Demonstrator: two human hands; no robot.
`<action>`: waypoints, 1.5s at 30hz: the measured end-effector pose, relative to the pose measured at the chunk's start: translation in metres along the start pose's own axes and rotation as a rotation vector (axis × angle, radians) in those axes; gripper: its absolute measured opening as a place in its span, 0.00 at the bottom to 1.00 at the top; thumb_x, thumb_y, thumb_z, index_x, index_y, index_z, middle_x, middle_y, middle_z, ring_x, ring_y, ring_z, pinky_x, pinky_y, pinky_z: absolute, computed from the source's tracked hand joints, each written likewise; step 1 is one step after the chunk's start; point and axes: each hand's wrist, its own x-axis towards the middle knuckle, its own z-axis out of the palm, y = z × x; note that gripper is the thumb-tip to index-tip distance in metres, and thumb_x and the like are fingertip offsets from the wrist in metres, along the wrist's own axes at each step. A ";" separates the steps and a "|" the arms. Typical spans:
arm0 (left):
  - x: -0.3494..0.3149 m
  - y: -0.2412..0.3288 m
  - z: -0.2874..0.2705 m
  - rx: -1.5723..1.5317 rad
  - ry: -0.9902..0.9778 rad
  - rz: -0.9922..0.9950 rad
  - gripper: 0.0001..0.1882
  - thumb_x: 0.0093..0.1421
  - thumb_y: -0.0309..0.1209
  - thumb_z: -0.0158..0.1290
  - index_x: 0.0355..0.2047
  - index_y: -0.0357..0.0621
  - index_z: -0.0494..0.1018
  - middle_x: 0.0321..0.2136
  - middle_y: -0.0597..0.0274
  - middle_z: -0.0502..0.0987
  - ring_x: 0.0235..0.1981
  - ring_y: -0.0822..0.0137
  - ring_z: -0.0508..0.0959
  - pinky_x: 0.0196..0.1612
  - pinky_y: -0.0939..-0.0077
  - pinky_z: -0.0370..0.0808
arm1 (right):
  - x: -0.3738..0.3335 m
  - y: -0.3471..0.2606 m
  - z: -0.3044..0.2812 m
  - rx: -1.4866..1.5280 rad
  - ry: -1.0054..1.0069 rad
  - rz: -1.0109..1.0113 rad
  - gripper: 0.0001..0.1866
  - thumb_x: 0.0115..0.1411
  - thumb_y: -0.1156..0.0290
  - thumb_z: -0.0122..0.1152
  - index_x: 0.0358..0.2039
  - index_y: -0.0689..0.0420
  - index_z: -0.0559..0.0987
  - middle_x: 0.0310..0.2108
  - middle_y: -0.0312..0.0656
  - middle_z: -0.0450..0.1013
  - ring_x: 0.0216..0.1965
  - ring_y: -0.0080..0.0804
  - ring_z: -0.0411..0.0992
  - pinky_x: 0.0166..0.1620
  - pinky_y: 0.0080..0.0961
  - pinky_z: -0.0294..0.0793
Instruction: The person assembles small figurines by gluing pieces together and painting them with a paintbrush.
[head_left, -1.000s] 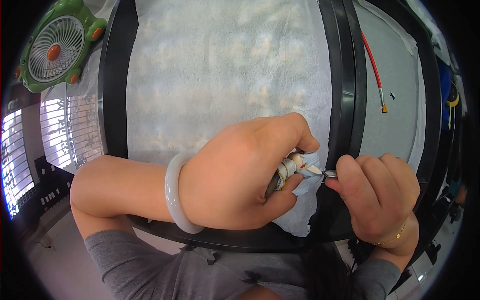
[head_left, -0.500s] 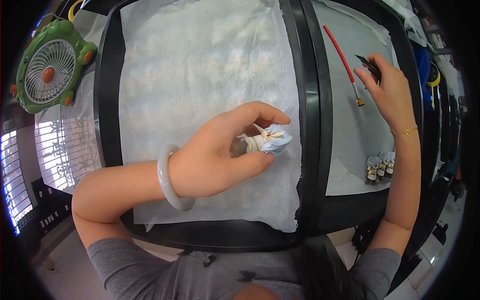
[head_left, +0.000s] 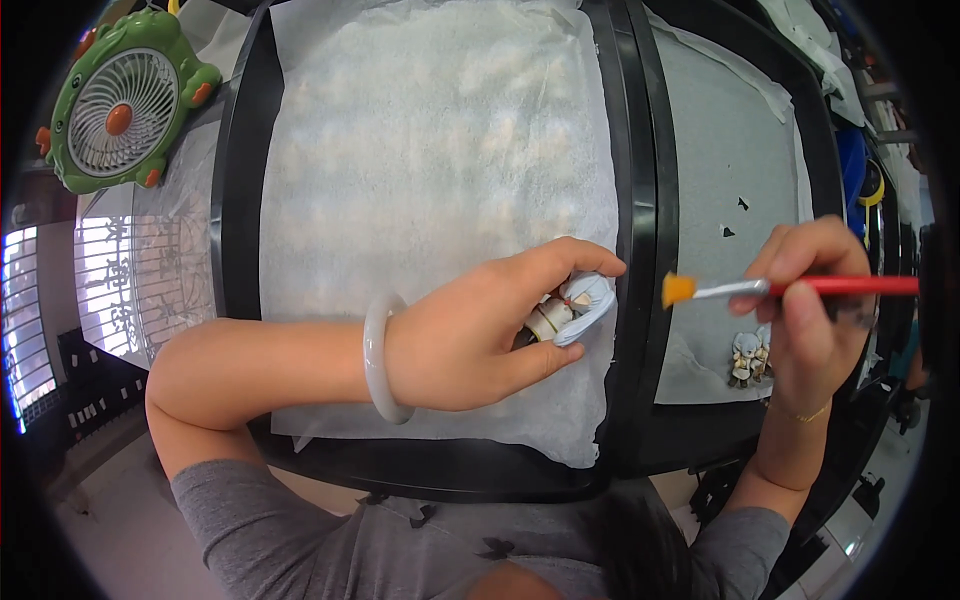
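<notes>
**Figurine (head_left: 585, 296) grasped left, brush (head_left: 715, 291) grasped right**

The left hand (head_left: 465, 340) has its grip around the pale-blue-haired figurine; the right hand (head_left: 820, 320) has its grip on the brush, at three o'clock from it and apart. Good brushing would likely want light bristle strokes, with the figurine held steady by its body. The left hand hides the figurine's lower end; whether it touches the paper (head_left: 430, 150) I cannot tell. A dark blur (head_left: 858, 316) under the brush handle is unreadable.

The person's left fingers (head_left: 592, 254) partly hide the blue-haired figurine (head_left: 582, 300).
</notes>
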 end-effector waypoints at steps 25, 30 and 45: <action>-0.001 0.010 -0.013 -0.680 -0.055 -0.225 0.30 0.51 0.27 0.50 0.53 0.42 0.51 0.31 0.65 0.63 0.26 0.76 0.62 0.29 0.84 0.60 | 0.012 0.017 -0.036 -0.575 -0.097 0.123 0.08 0.56 0.71 0.46 0.35 0.60 0.66 0.20 0.37 0.62 0.20 0.23 0.59 0.26 0.18 0.58; 0.000 0.010 0.000 -0.607 0.067 0.023 0.25 0.53 0.21 0.52 0.47 0.43 0.53 0.39 0.57 0.68 0.42 0.69 0.71 0.42 0.78 0.69 | -0.004 -0.009 -0.001 -0.351 -0.299 0.152 0.09 0.50 0.79 0.51 0.34 0.60 0.70 0.19 0.40 0.65 0.19 0.32 0.64 0.25 0.22 0.62; -0.003 0.006 -0.005 0.136 0.079 0.223 0.19 0.50 0.25 0.58 0.40 0.37 0.62 0.35 0.58 0.68 0.37 0.65 0.71 0.40 0.76 0.67 | -0.005 -0.008 0.019 -0.717 -0.324 -0.229 0.16 0.41 0.77 0.60 0.34 0.56 0.76 0.17 0.37 0.63 0.16 0.33 0.60 0.20 0.28 0.58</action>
